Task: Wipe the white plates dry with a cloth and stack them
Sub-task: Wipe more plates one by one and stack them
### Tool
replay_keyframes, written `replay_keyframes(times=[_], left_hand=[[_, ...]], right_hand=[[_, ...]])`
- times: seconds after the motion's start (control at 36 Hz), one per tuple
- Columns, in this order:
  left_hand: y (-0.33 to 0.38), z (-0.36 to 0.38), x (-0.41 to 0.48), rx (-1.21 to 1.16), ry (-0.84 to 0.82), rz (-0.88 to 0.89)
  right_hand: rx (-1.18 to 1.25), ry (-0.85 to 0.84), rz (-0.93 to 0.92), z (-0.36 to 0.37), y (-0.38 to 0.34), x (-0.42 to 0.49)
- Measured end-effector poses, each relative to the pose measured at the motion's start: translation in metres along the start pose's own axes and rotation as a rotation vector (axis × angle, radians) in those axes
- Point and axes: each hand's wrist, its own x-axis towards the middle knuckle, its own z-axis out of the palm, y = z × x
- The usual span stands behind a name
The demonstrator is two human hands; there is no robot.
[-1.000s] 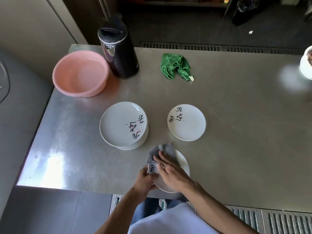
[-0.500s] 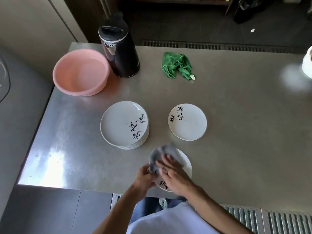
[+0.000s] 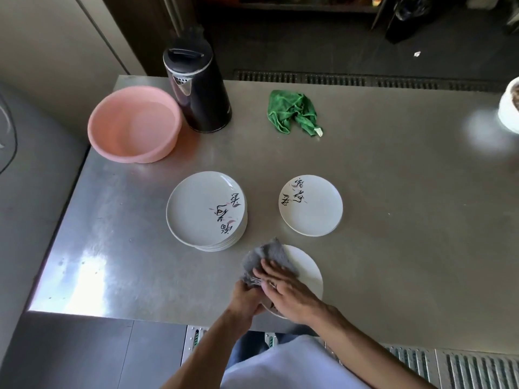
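A white plate (image 3: 307, 272) sits near the front edge of the steel table. My left hand (image 3: 246, 297) grips its left rim. My right hand (image 3: 283, 290) lies flat on a grey cloth (image 3: 268, 258) and presses it onto the plate. A stack of white plates (image 3: 206, 210) with black writing stands to the left of centre. To its right lies a single white plate (image 3: 311, 205), apart from the stack.
A pink basin (image 3: 134, 123) and a black kettle (image 3: 198, 89) stand at the back left. A crumpled green cloth (image 3: 293, 112) lies at the back middle. A white bowl (image 3: 509, 106) shows at the right edge. The steel table (image 3: 407, 248) ends just in front of me.
The plate has turned under my hands, so its black writing has moved from the left rim to under my right hand. The grey cloth has shifted slightly over the plate.
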Motion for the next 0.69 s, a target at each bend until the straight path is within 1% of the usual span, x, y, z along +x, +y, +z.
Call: replay_keyframes(times=[0.08,0.11,0.17,0.19,0.22,0.28,0.31,0.33,0.39,0.42,0.44,0.47,0.53,0.56,0.58,0.64,0.67,0.69], left_hand=[[-0.005,0.011,-0.004,-0.185,0.08,-0.025],[-0.006,0.016,-0.006,-0.242,0.102,-0.032],[-0.008,0.021,-0.01,-0.268,0.129,-0.029],[-0.008,0.021,-0.01,-0.239,0.14,-0.022],[-0.008,0.02,-0.011,-0.206,0.141,-0.015],[-0.009,0.017,-0.009,-0.146,0.115,-0.016],[-0.009,0.015,-0.007,-0.112,0.075,-0.003],[-0.008,0.014,-0.006,-0.069,0.019,0.02],[-0.009,0.009,-0.005,0.002,-0.067,0.048],[-0.01,0.007,-0.004,0.001,-0.075,0.046],[-0.012,0.004,-0.003,-0.017,-0.066,0.037],[-0.014,0.001,-0.001,-0.033,-0.062,0.029],[-0.014,-0.002,0.001,-0.043,-0.083,0.023],[-0.012,-0.001,0.002,-0.036,-0.096,0.027],[-0.009,0.0,0.002,-0.02,-0.104,0.031],[-0.005,0.002,0.002,0.016,-0.116,0.04],[-0.004,0.001,0.003,0.026,-0.112,0.04],[-0.004,0.0,0.003,0.025,-0.099,0.034]], right_hand=[[-0.147,0.162,0.128,-0.007,0.007,0.001],[-0.163,0.196,0.186,-0.007,0.007,0.002],[-0.105,0.205,0.306,-0.005,0.006,0.001],[-0.071,0.205,0.329,-0.004,0.004,0.0],[-0.004,0.21,0.322,-0.004,0.004,-0.001],[0.228,0.253,0.278,-0.004,-0.002,-0.008],[0.332,0.237,0.228,-0.005,-0.005,-0.012],[0.374,0.193,0.147,-0.004,-0.007,-0.016],[0.256,0.077,0.013,-0.001,-0.004,-0.019],[0.153,0.059,-0.006,-0.001,0.003,-0.016],[0.048,0.075,0.02,-0.003,0.012,-0.012],[-0.039,0.1,0.1,-0.005,0.019,-0.008],[-0.095,0.147,0.275,-0.011,0.023,-0.001],[-0.087,0.15,0.281,-0.01,0.02,0.001],[-0.086,0.137,0.229,-0.007,0.016,0.002],[-0.078,0.068,0.059,0.003,0.01,0.0],[-0.071,0.043,0.01,0.005,0.009,-0.002],[-0.081,0.054,0.013,0.005,0.011,-0.001]])
